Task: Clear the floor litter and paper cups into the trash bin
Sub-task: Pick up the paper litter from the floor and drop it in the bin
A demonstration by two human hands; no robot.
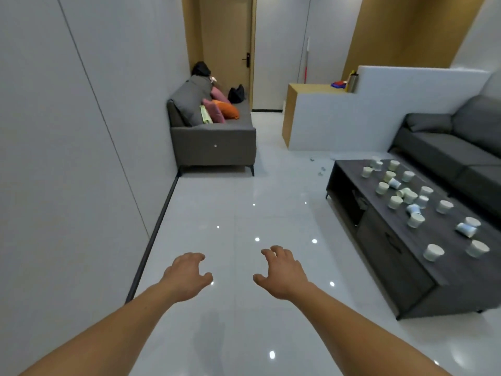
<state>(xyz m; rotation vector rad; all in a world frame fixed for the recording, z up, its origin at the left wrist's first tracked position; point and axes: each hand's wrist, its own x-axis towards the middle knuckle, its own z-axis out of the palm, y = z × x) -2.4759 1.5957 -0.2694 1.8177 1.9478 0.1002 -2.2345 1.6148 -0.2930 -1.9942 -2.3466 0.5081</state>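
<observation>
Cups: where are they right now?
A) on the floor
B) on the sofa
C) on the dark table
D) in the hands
C: the cups stand and lie scattered over the top of the table, while the left hand and right hand hold nothing.

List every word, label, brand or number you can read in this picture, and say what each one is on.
No text can be read anywhere in this view.
Paper cups on the coffee table: blue and green print, too blurred to read.
Green packet on the far sofa: any print is too small to read.
Bottle on the counter: no label legible.
</observation>
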